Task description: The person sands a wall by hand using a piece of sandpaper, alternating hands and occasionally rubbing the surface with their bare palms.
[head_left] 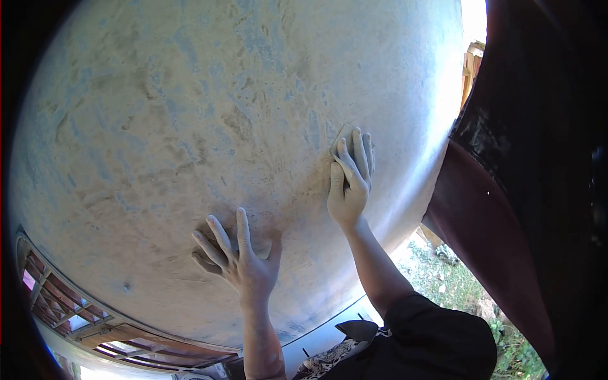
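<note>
One curved hull surface [209,120], two hands: left hand [244,263] spread flat; right hand [349,183] pressing one sandpaper piece [342,136]. No writing.

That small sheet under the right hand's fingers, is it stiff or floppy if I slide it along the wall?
Probably floppy: the sheet bends to the plastered wall under the right hand. It looks thin, likely light. It may drag, since the wall looks rough and dusty. The left hand presses flat, bare.
</note>
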The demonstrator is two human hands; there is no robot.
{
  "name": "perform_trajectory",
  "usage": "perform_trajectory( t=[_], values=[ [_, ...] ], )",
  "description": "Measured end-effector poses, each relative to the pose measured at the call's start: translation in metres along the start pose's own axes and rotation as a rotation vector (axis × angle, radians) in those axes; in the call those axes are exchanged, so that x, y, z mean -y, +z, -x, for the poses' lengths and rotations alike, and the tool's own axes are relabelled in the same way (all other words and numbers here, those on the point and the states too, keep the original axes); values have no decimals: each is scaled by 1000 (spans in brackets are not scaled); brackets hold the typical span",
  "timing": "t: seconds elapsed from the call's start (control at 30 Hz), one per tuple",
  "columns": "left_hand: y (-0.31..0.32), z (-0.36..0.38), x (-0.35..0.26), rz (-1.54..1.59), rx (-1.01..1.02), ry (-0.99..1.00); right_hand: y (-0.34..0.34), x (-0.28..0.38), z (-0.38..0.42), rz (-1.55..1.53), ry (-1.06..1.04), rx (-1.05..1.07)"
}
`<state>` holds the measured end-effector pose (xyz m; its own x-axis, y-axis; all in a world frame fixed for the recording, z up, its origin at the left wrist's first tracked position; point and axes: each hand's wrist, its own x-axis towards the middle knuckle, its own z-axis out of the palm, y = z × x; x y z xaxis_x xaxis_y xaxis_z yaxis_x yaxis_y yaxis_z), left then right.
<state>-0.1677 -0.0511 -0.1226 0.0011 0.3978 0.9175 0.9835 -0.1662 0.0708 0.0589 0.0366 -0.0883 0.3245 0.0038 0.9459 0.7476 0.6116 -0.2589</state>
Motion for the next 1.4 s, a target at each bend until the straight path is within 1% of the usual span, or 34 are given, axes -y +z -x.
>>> perform_trajectory(
  t=[0.1, 0.2, 0.23, 0.27, 0.3, 0.33, 0.37, 0.4, 0.47, 0.53, 0.6, 0.63, 0.7, 0.73, 0.8, 0.87, 0.93, 1.0, 1.07, 1.1, 1.13, 1.2, 1.23, 1.3, 1.33, 1.4],
  values=[
    [2, -4, -3, -16, -25, -9, 1, 3, -25, -20, 1, 2],
    [4, -9, -16, -23, -46, 17, 2, 10, -53, -45, 2, 18],
    [7, -12, -23, -65, -33, 55, 3, 11, -56, -63, -11, 29],
    [9, -14, -27, -106, -19, 91, 2, 11, -55, -66, -9, 30],
    [11, -17, -32, -65, -33, 120, -1, 11, -50, -82, -45, 53],
    [12, -20, -36, -68, -36, 117, -4, 11, -43, -100, -84, 75],
    [13, -23, -41, -66, -43, 123, -14, 9, -31, -66, -104, 151],
    [13, -25, -44, -66, -49, 130, -21, 0, -23, -72, -107, 150],
    [16, -27, -50, -61, -67, 117, -29, -20, -18, -4, -225, 251],
    [17, -31, -56, -63, -79, 93, -21, -20, -47, -28, -246, 226],
    [16, -35, -62, -34, -65, 75, -5, -7, -85, -86, -175, 66],
    [13, -36, -64, -48, -57, 59, 4, -1, -94, -68, -178, 34],
    [5, -41, -68, 12, 12, 22, 11, 8, -85, -154, -180, 38],
    [3, -41, -68, 0, 9, 17, 12, 11, -79, -223, -187, 29],
    [0, -44, -67, 30, 44, 33, -1, 4, -49, -275, -203, 38],
    [2, -46, -68, 45, 25, 19, -20, -14, -24, -211, -274, 289],
    [0, -46, -70, 55, 17, -5, -29, -46, -30, -189, -255, 260],
    [-5, -49, -75, 31, 91, 33, -30, -52, -37, -169, -223, 246],
    [2, -49, -81, 41, 70, 11, -27, -45, -64, -90, -47, 42],
    [6, -48, -84, 67, 39, -5, -12, -44, -64, -215, -39, -26],
    [8, -47, -87, 57, 31, -23, -5, -34, -65, -233, -47, -16],
    [10, -45, -95, 51, 19, -59, 1, -16, -64, -270, -220, 116],
    [11, -45, -98, 36, 12, -74, -8, -11, -64, -291, -225, 123],
    [9, -48, -99, 117, -17, -91, -31, 2, -62, -233, -320, 498],
    [7, -49, -100, 100, -16, -103, -34, -2, -62, -252, -320, 506],
    [0, -50, -101, 153, 19, -108, -42, -24, -64, -234, -459, 545]
  ],
)
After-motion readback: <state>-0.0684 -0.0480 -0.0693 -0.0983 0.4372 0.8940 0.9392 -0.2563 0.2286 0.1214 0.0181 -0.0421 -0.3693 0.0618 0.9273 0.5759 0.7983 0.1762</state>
